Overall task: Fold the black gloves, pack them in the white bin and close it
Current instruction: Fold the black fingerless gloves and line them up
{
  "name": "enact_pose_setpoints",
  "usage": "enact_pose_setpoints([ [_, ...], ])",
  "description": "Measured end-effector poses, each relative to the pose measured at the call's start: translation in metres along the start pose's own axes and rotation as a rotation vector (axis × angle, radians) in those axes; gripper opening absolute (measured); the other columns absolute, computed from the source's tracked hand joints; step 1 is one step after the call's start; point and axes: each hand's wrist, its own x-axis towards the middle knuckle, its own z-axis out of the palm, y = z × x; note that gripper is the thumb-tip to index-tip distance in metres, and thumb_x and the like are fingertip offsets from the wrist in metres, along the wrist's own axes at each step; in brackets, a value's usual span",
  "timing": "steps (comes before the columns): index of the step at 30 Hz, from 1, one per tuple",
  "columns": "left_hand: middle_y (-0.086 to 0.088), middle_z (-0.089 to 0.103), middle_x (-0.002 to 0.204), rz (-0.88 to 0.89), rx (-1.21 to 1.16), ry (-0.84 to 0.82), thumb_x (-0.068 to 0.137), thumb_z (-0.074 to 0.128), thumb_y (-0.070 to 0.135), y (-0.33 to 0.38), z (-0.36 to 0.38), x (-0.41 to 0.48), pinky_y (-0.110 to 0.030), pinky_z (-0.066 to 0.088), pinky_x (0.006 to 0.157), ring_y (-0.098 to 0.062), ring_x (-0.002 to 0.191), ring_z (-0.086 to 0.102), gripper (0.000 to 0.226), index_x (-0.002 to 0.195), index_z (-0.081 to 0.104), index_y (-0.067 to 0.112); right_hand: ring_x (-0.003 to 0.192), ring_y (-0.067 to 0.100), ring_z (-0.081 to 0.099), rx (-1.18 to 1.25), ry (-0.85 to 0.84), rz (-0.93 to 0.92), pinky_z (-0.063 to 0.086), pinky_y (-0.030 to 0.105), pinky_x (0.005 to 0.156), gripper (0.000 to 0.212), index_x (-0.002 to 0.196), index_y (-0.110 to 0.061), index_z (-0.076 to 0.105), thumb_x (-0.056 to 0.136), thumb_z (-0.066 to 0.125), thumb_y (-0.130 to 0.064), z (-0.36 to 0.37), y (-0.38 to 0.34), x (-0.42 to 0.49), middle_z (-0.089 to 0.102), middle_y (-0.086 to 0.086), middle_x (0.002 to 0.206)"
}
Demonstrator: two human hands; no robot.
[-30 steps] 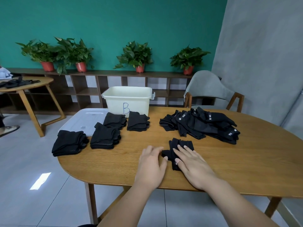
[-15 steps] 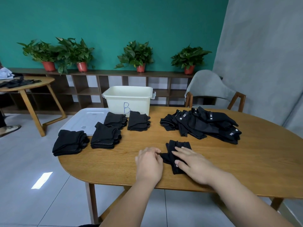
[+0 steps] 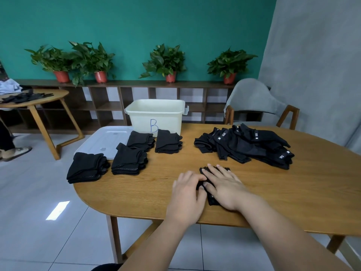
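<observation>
Presses soft, light, limp black glove (image 3: 212, 199) flat at lower centre with spread right hand (image 3: 224, 186), left hand (image 3: 185, 190) pinching its left edge, likely best hold.

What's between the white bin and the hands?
Head view: a folded glove stack by the white bin, then bare table to the left hand and right hand.

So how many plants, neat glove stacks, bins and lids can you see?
Plants: 4
Neat glove stacks: 4
Bin: 1
Lid: 1
Total: 10
</observation>
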Motion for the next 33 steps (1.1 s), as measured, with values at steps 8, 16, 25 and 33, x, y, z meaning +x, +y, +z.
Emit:
enact_pose_setpoints([
  [8,0.021,0.059,0.128,0.045,0.141,-0.083,0.107,0.037,0.045,0.006,-0.004,-0.002,-0.033,0.036,0.106,-0.002,0.122,0.05,0.039,0.142,0.054,0.041,0.15,-0.007,0.027,0.477,0.568,-0.105,0.028,0.034,0.126,0.04,0.141,-0.041,0.063,0.109,0.04,-0.049,0.015,0.015,-0.033,0.047,-0.031,0.153],
  [16,0.019,0.054,0.134,0.024,0.239,-0.077,0.108,0.037,0.048,-0.002,0.005,0.0,-0.032,0.029,0.116,-0.008,0.126,0.046,0.045,0.14,0.066,0.039,0.156,-0.007,0.003,0.054,0.252,-0.056,0.006,0.029,0.13,0.064,0.162,-0.046,0.023,0.103,0.026,-0.07,0.017,0.021,-0.063,0.013,-0.034,0.162],
  [25,0.016,0.036,0.165,0.083,0.136,-0.083,0.103,0.049,0.011,-0.005,0.004,-0.001,-0.033,0.019,0.129,-0.007,0.155,0.023,0.051,0.15,0.058,0.028,0.12,-0.013,0.055,0.408,0.493,-0.027,0.034,0.001,0.098,0.04,0.127,-0.046,0.066,0.093,0.076,-0.028,0.021,0.03,-0.067,0.059,-0.032,0.134],
  [33,0.022,0.051,0.152,0.063,0.138,-0.132,0.092,0.056,0.029,0.001,-0.003,-0.001,-0.033,0.015,0.129,-0.001,0.153,0.025,0.055,0.147,0.053,0.039,0.118,-0.01,0.056,0.491,0.594,-0.049,0.044,0.018,0.102,0.032,0.125,-0.043,0.071,0.1,0.069,-0.024,0.019,0.027,-0.073,0.064,-0.029,0.124],
])
